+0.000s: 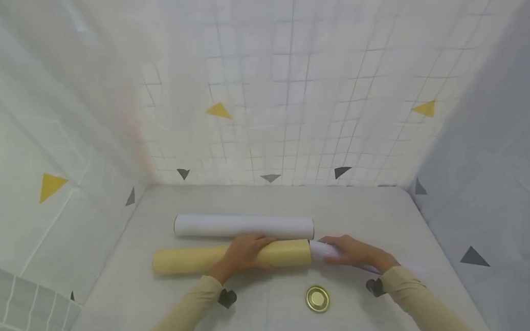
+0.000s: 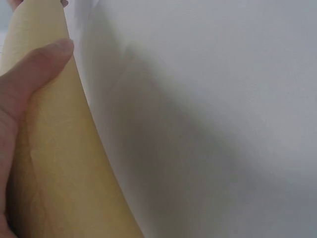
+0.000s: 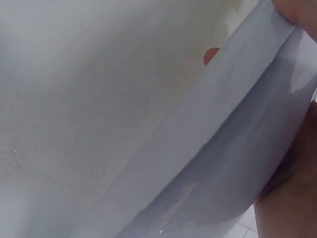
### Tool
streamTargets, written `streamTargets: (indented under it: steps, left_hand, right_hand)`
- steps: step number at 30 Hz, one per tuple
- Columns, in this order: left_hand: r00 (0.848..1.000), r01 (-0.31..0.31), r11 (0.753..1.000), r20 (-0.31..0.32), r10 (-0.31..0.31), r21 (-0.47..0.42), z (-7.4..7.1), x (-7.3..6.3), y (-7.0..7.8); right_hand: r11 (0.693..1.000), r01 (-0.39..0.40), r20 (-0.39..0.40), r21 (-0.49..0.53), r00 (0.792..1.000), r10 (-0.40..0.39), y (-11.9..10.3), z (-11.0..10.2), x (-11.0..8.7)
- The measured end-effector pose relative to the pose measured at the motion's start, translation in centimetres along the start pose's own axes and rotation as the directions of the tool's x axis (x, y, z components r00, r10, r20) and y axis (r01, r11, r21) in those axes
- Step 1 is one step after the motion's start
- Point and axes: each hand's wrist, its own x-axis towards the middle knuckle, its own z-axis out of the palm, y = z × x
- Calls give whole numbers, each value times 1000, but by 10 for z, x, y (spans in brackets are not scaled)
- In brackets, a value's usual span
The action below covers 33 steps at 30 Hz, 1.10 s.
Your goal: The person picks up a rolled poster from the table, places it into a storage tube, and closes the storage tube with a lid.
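My left hand [image 1: 246, 252] grips a tan cardboard tube [image 1: 184, 260] lying slantwise across the table. In the left wrist view the thumb [image 2: 47, 64] lies along the tube's side. My right hand [image 1: 356, 251] holds a rolled glossy white sheet [image 1: 321, 251], whose left end meets the tube's right end in line with it. The right wrist view shows the sheet's loose edge [image 3: 213, 139] running lengthwise along the roll, with fingers around it. A round gold-coloured metal lid [image 1: 317, 299] lies flat on the table in front of the tube's right end.
Behind the tan tube lies a white tube [image 1: 242, 226], roughly parallel to it. The pale table [image 1: 272, 325] is bounded by a white gridded curtain [image 1: 280, 84] at the back and plain sheets with triangles at both sides.
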Motion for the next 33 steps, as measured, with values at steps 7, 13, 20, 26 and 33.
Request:
streamTargets:
  steps: [7,13,20,26,33]
  left_hand:
    - [1000,-2,1000,4,1,11,2,-2,1]
    - [999,18,1000,35,-18,12,1,-3,3]
    - [1000,24,1000,12,-24,-6,-11,3,1]
    - [1000,30,1000,-7,-31,-3,-18,5,-2]
    - [1000,26,1000,5,-26,-2,-18,-1,1]
  right_hand:
    - [1000,-7,32,7,999,7,-3,1,-3]
    - [999,-33,-11,-17,999,33,-8,2,-5]
    - [996,-72,-11,-45,997,71,-11,-8,-1]
    - [998,-48,-24,-48,999,47,-17,-13,3]
    - [998,-63,38,-20,997,64,-24,-6,3]
